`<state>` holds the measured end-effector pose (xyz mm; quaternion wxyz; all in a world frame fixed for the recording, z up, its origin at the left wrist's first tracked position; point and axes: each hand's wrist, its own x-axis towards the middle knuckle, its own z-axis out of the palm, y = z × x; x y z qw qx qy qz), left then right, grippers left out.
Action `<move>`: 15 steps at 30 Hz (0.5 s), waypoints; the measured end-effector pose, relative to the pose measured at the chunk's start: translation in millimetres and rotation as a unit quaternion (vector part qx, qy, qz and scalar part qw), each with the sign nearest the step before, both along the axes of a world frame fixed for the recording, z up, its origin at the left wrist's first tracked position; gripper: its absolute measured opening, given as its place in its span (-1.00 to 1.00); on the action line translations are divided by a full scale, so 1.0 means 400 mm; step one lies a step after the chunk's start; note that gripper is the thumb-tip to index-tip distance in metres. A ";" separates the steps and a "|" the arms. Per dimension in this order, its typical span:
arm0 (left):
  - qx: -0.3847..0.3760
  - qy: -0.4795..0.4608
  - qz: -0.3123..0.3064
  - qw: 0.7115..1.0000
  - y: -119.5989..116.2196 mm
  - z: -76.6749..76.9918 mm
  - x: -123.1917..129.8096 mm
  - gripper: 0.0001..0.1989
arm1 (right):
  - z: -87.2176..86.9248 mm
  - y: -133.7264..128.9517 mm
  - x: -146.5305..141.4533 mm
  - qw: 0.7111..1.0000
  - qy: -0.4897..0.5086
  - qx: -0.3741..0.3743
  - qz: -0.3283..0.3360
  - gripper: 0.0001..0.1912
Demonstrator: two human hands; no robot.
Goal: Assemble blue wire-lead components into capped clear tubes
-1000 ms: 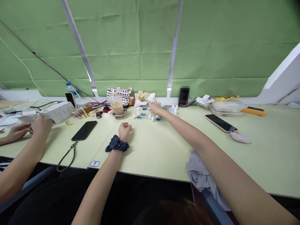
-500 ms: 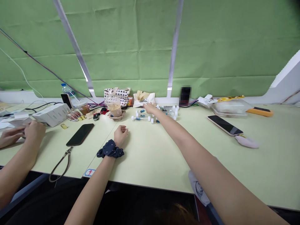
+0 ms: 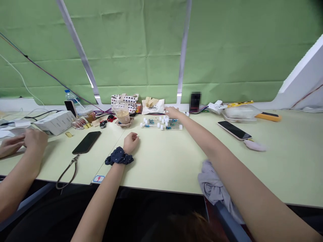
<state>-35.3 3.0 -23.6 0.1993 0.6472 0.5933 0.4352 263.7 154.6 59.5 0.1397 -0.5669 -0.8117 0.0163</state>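
Note:
My left hand rests on the table with its fingers curled; whether anything is inside cannot be made out. A dark dotted scrunchie circles that wrist. My right arm stretches forward, and my right hand is over the back of a group of clear tubes with white caps and blue parts. Its fingertips point left and down, too small to show if they hold a tube. Just behind and left of it lies a white pouch with black lettering.
Left of the tubes stand a drink cup and a patterned bag. A black phone lies left, near a co-worker's hands. Another phone, a plastic container and grey cloth are on the right.
My right hand has moved right, away from the front of the pouch, uncovering more of it and the tubes. My left hand stays curled in place. The view has shifted slightly.

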 end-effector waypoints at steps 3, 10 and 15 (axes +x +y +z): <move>-0.006 0.039 -0.009 0.999 0.012 0.000 -0.002 -0.76 | 0.008 -0.026 0.111 0.999 0.006 0.013 -0.050 -0.57; -0.045 0.131 0.002 0.990 0.046 0.013 0.004 -0.76 | -0.058 -0.142 0.207 0.986 0.020 0.143 -0.082 -0.66; -0.058 0.193 0.034 0.979 0.048 0.015 0.027 -0.73 | -0.125 -0.227 0.168 0.988 -0.027 0.145 0.046 -0.71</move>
